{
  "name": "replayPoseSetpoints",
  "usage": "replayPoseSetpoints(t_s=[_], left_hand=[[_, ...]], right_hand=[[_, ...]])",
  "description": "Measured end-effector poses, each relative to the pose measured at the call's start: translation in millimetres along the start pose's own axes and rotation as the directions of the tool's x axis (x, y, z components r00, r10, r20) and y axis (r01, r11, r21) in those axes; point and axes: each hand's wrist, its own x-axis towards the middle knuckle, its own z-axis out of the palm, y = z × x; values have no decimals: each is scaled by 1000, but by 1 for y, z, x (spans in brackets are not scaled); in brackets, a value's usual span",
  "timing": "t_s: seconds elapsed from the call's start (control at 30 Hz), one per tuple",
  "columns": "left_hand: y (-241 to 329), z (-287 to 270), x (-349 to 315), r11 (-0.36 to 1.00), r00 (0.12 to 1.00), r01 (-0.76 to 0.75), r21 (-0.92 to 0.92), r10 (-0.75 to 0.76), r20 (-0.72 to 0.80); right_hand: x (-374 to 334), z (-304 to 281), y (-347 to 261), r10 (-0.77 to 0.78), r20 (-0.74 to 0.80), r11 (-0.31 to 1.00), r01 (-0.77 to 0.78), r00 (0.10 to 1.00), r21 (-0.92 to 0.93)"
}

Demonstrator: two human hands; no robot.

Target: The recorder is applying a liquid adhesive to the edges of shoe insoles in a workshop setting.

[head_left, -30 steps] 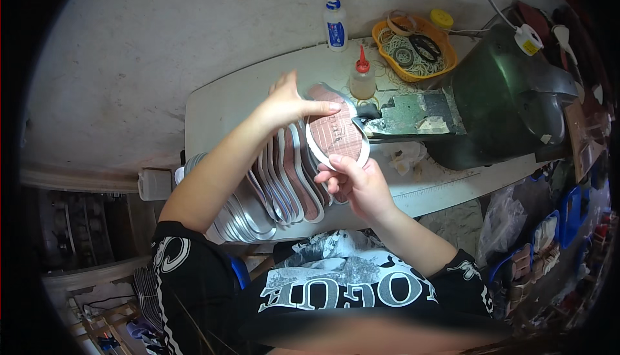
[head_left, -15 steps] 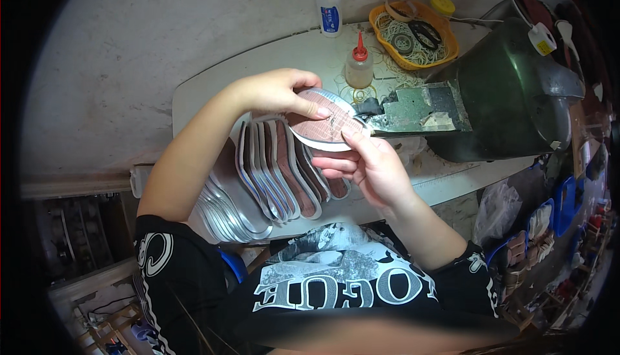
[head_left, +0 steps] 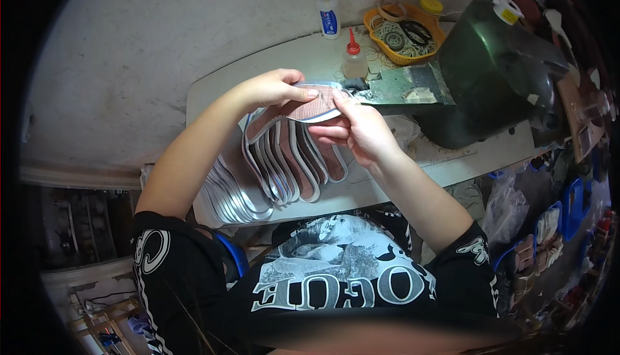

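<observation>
Between my hands, at the head of the green machine arm [head_left: 407, 89], is a shoe sole [head_left: 302, 110] with a pinkish-brown face and a pale rim. My left hand [head_left: 274, 89] grips its far left side, thumb laid across the face. From the near right, my right hand [head_left: 367, 129] pinches the sole with the thumb on top; its lower fingers are stretched out underneath. The sole's right end lies against the machine's dark tip, where contact is hard to make out. Just below stands a row of similar soles [head_left: 289, 169], partly covered by the held one.
Left of the row lies a fanned stack of silvery-edged pieces [head_left: 226, 193]. Beyond the machine arm are a red-tipped glue bottle [head_left: 354, 64], a white and blue bottle [head_left: 329, 19] and a yellow basket [head_left: 387, 51] of rubber bands. The large green machine body [head_left: 484, 77] fills the right.
The whole view has shifted a little. The held sole has tilted and turned, so its face looks narrower. Both hands keep their hold on it.
</observation>
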Motion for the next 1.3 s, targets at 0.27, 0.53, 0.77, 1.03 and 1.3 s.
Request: replayPoseSetpoints(t_s=[0.27, 0.53, 0.77, 1.03, 1.3], left_hand=[[16, 43, -22, 961, 974, 191, -201, -210, -79], [29, 56, -33, 937, 961, 274, -218, -276, 25], [10, 50, -24, 959, 982, 186, -211, -186, 24], [5, 46, -7, 964, 955, 4, -267, -83, -285], [-22, 27, 30, 894, 937, -168, -415, 15, -348]], right_hand=[[-9, -12, 3, -88, 8, 986, 89, 996, -142], [-27, -30, 40, -304, 150, 842, 339, 941, -419], [-23, -25, 16, -105, 215, 952, 161, 971, -260], [-74, -51, 5, 212, 165, 899, -126, 963, -420], [-44, -20, 22, -117, 95, 893, 147, 989, -426]])
